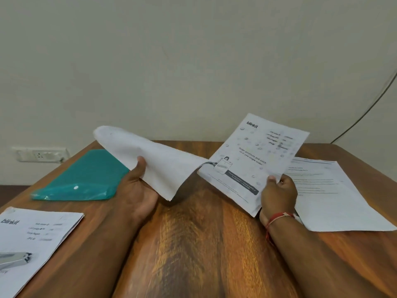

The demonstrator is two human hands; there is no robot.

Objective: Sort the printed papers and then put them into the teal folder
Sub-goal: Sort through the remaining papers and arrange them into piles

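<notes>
Here, the left hand pinches a limp, curling blank sheet, thumb on top. The right hand grips a flat printed sheet by its lower edge. The glossy teal folder lies on the wood-grain table, just left of the left hand.

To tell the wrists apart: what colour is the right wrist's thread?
Red thread, clearest in the head view.
</notes>
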